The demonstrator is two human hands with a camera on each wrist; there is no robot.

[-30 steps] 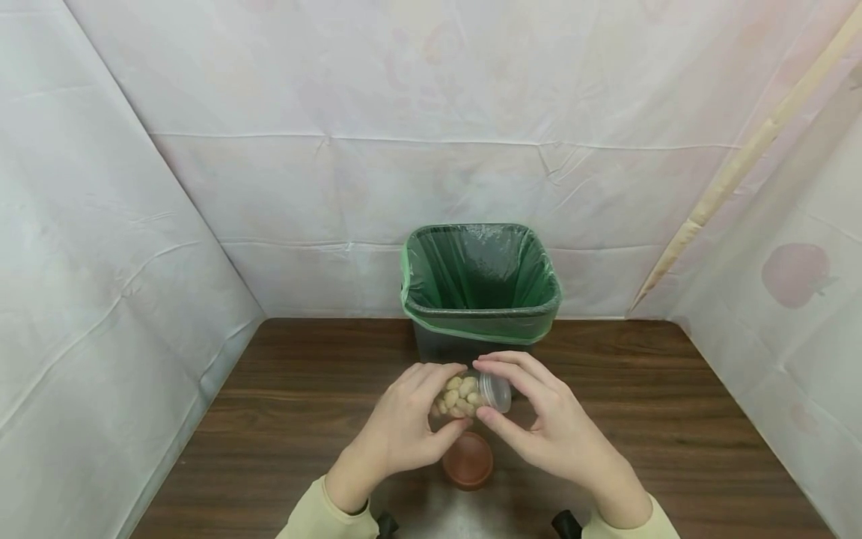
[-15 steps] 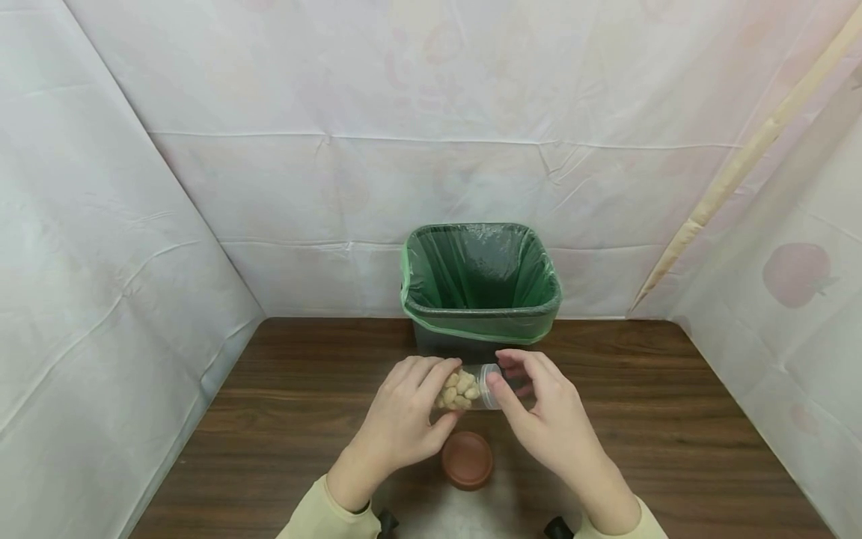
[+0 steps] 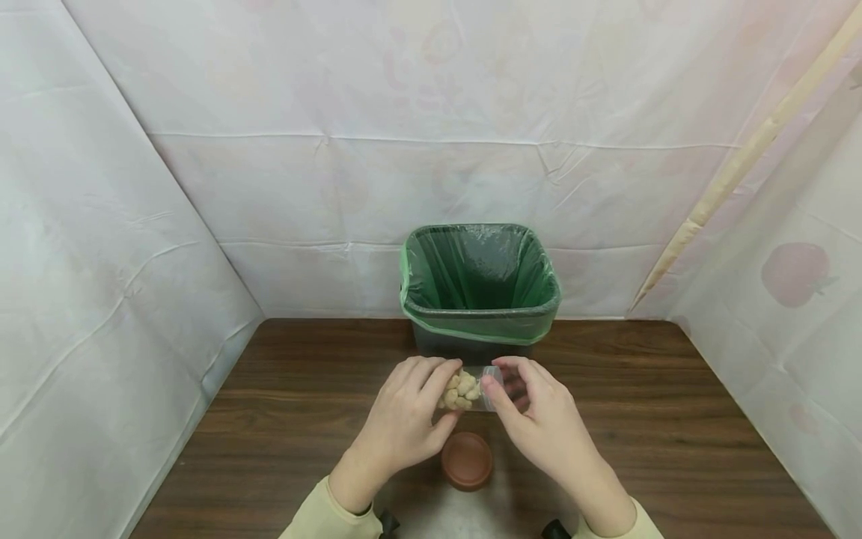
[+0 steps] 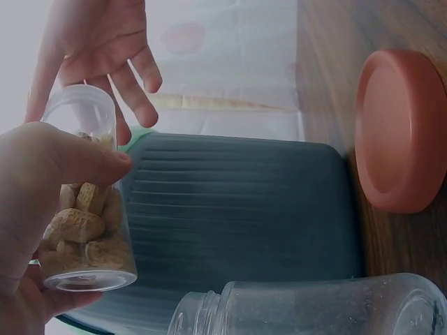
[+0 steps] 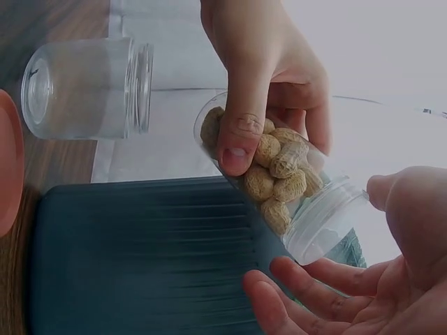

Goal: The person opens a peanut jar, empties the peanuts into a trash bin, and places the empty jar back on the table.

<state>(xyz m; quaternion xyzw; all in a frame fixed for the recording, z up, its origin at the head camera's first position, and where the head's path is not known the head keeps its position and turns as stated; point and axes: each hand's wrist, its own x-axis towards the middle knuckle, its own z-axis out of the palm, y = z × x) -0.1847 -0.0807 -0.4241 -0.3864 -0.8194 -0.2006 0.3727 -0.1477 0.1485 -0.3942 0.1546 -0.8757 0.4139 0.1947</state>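
While the left hand (image 3: 404,412) grips one clear jar (image 3: 471,397), holding it sideways above the table (image 3: 289,419), its translucent lid (image 5: 325,223) points right. Next come one reddish-brown round dish (image 3: 467,460), nearer the person, and one dark bin (image 3: 471,348) with one green liner (image 3: 481,269), behind. Rightmost, the right hand (image 3: 548,419) has loose, spread fingers about the lid; how many touch it I cannot tell. Both wrist views add one second jar (image 5: 84,87), unseen from the head; the right wrist view shows peanuts (image 5: 286,160) clearest, too overlapped to count.
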